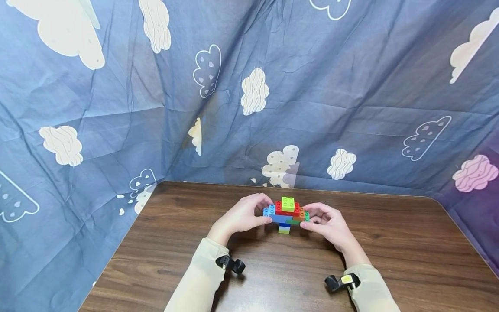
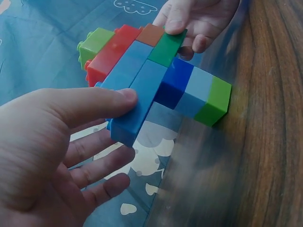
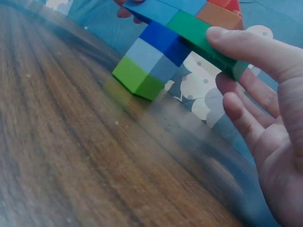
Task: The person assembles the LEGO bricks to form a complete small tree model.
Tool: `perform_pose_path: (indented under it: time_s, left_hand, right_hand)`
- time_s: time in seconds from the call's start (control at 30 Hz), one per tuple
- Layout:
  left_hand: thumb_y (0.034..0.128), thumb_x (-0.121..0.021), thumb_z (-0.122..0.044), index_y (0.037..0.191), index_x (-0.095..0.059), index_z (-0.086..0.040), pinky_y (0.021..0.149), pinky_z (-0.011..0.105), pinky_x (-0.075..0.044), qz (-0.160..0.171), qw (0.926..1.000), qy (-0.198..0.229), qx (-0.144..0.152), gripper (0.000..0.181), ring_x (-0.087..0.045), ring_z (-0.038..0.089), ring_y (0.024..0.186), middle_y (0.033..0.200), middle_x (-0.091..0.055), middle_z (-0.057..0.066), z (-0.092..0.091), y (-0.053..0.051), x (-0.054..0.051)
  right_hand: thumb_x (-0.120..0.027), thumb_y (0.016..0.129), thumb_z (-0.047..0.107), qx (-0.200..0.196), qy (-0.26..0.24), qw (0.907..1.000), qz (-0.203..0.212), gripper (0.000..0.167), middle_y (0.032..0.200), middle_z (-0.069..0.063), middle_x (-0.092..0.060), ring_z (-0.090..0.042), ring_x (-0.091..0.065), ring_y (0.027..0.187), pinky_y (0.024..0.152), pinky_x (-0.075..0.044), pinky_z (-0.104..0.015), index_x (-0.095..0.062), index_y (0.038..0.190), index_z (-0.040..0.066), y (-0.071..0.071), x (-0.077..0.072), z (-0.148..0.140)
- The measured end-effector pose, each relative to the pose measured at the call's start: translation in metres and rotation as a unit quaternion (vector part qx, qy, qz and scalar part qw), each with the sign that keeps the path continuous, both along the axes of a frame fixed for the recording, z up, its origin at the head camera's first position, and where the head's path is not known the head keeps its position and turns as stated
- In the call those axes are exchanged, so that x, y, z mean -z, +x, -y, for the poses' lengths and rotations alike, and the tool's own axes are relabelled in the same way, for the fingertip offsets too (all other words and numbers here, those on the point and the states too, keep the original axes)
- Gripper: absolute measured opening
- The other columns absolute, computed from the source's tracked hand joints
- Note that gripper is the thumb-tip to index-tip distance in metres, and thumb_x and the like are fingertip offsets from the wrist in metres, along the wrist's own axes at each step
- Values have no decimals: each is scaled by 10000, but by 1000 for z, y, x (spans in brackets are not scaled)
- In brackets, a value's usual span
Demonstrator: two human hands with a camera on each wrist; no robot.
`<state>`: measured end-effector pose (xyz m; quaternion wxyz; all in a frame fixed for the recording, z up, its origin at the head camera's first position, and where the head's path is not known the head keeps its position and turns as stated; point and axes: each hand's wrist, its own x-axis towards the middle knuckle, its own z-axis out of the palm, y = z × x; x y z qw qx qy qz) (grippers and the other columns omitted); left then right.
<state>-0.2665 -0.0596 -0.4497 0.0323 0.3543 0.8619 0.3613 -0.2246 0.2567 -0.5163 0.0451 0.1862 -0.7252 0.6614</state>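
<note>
A structure of toy building bricks (image 1: 281, 219) is held upright between both hands over the table. A lime brick (image 1: 288, 204) tops a red layer (image 2: 112, 55), with blue and orange-brown bricks below that, then a blue brick (image 2: 142, 101) beside a green brick (image 3: 201, 40). Underneath, a narrow stem (image 3: 151, 60) runs dark blue, light blue and lime; whether its foot touches the table I cannot tell. My left hand (image 1: 242, 215) pinches the blue end, thumb on the near side. At the green end my right hand (image 1: 327, 223) pinches likewise, fingers partly hidden behind.
The dark wood-grain table (image 1: 273, 268) reaches back to a blue cloth (image 1: 312, 108) printed with clouds, which hangs behind it and at its sides. Black wrist mounts (image 1: 231, 264) sit on both light sleeves (image 1: 200, 277).
</note>
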Motion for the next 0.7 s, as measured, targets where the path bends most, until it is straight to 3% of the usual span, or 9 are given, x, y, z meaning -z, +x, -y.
perform_pose_path:
  time_s: [0.33, 0.6, 0.7]
  left_hand:
    - [981, -831, -175, 1338, -588, -101, 929, 325, -567, 94, 9984, 520, -203, 439, -682, 168, 1012, 1182, -724, 39, -7, 0, 9]
    - [942, -864, -131, 1378, -549, -88, 931, 342, -563, 326, 9959, 694, -486, 540, -662, 171, 1020, 1249, -693, 64, -15, -1, 18]
    - [948, -853, -99, 1358, -582, -79, 930, 338, -563, 270, 9963, 618, -530, 492, -667, 194, 1020, 1253, -681, 74, -16, -1, 20]
  right_hand:
    - [-877, 913, 9, 710, 375, 9968, 37, 415, 1093, -43, -748, -144, -714, 931, 798, -614, -239, -722, 1297, -19, -4, 1, 0]
    - [-848, 960, 55, 800, 384, 9958, 229, 428, 1123, -87, -709, -137, -715, 949, 779, -606, -251, -674, 1344, -18, -7, 3, 2]
    - [-841, 972, 80, 816, 430, 9951, 363, 382, 1093, -88, -710, -148, -732, 910, 754, -611, -272, -675, 1301, -22, -6, 2, 3]
